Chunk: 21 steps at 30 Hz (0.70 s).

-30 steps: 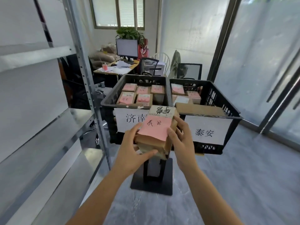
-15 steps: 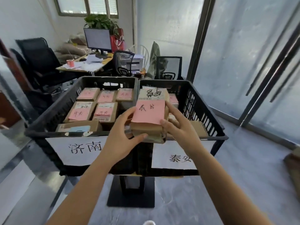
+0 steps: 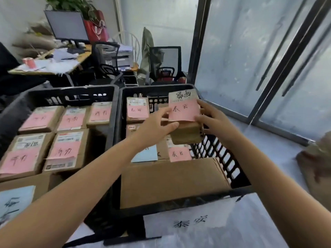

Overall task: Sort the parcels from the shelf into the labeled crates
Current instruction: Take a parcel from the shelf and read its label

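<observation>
A brown cardboard parcel (image 3: 184, 111) with a pink handwritten label is held between both hands, over the far right part of the right black crate (image 3: 222, 158). My left hand (image 3: 155, 126) grips its left side, thumb along the front edge. My right hand (image 3: 215, 119) grips its right side. The right crate carries a white paper label (image 3: 193, 222) on its front wall and holds several pink-labelled parcels (image 3: 137, 109) and a large plain carton (image 3: 170, 181). The left black crate (image 3: 71, 94) is packed with several pink-labelled parcels (image 3: 66, 151).
Behind the crates stand a desk with a monitor (image 3: 68, 25), office chairs (image 3: 107, 65) and a printer. A glass wall with dark frames (image 3: 198, 42) runs along the right. A brown object (image 3: 317, 158) lies on the grey floor at the right edge.
I have stepped closer to the crates. Both hands have carried the parcel forward and to the right, from the crate fronts to above the far right of the right crate.
</observation>
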Available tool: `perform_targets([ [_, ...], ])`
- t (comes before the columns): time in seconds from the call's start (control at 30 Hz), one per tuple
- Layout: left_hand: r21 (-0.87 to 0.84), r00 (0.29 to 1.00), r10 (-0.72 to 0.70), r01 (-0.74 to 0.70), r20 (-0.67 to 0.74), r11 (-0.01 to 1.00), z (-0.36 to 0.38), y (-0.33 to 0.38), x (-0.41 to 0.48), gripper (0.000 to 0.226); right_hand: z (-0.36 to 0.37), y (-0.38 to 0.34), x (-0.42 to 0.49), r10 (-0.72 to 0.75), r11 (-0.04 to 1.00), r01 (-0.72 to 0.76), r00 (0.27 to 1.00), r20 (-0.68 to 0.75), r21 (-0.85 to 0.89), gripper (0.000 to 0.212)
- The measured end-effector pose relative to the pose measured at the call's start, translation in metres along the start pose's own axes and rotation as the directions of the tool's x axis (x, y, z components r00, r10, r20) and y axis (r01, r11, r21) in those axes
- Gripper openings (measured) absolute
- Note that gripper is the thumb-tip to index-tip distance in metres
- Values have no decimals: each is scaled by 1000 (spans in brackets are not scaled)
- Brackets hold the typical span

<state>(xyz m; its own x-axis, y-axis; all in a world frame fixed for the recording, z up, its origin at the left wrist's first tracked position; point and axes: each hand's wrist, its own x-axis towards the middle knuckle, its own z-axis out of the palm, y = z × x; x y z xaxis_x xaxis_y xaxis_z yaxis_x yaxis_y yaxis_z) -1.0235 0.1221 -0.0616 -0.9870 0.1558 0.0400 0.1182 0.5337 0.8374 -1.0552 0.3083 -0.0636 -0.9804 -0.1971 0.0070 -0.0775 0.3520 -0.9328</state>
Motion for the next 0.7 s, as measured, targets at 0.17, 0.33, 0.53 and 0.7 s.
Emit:
perform_targets([
  [0.17,98,986,-144,136,88,986,16,-14,35,56,-2,21,34,161,980,-149,983,86,-131,61],
  [0.33,227,958,-237,198,160,954,31,-27,43,54,5,37,47,274,934,-214,943,190,-285,62],
  [0.53,365,939,-257,163,227,917,40,-21,46,53,4,42,50,243,897,-145,951,192,-417,61],
  [0.7,370,934,-258,156,246,916,54,-16,51,49,-3,44,45,213,836,-80,959,186,-542,62],
])
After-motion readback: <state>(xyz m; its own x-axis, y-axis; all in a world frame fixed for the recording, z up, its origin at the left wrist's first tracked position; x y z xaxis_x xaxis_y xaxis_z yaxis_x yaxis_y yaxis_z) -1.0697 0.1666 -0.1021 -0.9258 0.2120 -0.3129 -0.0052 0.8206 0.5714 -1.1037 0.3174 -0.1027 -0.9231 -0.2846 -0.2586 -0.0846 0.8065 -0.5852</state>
